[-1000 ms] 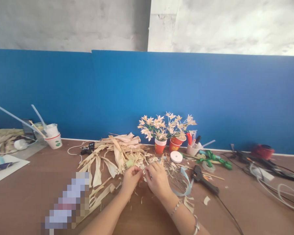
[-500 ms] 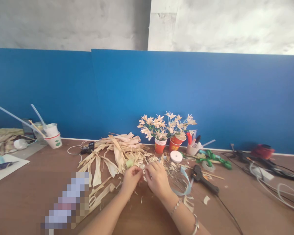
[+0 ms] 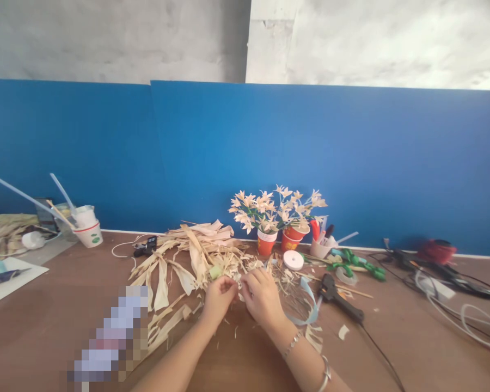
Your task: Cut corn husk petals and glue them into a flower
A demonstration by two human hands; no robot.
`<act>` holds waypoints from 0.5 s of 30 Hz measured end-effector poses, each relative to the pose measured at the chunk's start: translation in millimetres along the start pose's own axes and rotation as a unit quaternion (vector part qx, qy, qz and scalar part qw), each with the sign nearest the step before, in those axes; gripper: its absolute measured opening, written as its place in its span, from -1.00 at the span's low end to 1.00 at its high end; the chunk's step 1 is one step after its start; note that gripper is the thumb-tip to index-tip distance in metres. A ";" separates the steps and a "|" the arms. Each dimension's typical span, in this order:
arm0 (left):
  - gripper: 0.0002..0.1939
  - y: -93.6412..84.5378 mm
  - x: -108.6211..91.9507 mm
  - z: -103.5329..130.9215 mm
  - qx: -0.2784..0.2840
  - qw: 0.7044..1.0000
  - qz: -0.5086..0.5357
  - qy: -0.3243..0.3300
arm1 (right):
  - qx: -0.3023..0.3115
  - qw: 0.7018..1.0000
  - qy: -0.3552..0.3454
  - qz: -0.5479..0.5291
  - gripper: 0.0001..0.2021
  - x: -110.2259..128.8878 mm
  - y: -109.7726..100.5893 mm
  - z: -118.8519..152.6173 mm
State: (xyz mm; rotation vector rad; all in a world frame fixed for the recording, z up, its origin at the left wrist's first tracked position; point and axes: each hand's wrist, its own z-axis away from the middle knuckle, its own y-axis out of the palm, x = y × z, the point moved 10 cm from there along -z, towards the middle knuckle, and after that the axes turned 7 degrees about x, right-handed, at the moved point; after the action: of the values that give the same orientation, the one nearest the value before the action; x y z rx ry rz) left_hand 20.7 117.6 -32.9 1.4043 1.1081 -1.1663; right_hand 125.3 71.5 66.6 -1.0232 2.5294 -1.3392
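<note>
My left hand (image 3: 219,298) and my right hand (image 3: 262,294) are close together over the middle of the brown table (image 3: 228,359). The fingers of both are pinched, tip facing tip, around something small and pale that I cannot make out. Dried husks (image 3: 198,256) in long pale strips lie heaped behind and left of my left hand, with a light green roll (image 3: 215,272) just beyond its fingers. Small husk scraps lie under and around both hands. Behind my right hand stand pale star-shaped flowers (image 3: 265,204) in a red paper cup (image 3: 266,243), near a white spool (image 3: 293,260).
A black glue gun (image 3: 341,299) lies right of my right hand, beside a light blue ribbon (image 3: 310,310). Green coils (image 3: 357,264) and white cables (image 3: 465,321) are farther right. At left are a white cup (image 3: 89,235) with sticks and a blurred-out object (image 3: 110,337).
</note>
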 end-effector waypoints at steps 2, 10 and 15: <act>-0.85 -0.7 -1.5 0.3 -0.001 1.000 -0.011 0.006 | 0.001 1.000 0.000 0.001 -0.88 0.2 0.0 -0.2; -0.86 -0.7 -6.0 1.1 0.003 0.999 -0.035 0.022 | 0.001 1.000 -0.003 -0.003 -0.88 0.5 1.2 0.7; -0.87 -0.1 -9.5 2.7 0.000 0.999 -0.037 0.025 | 0.000 1.000 -0.007 0.002 -0.88 2.5 0.9 1.2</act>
State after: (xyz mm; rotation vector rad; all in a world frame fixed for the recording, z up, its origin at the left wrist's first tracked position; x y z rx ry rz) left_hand 19.0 114.3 -23.8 1.4082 1.2036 -1.1887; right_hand 123.4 69.5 65.7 -1.0216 2.5199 -1.3276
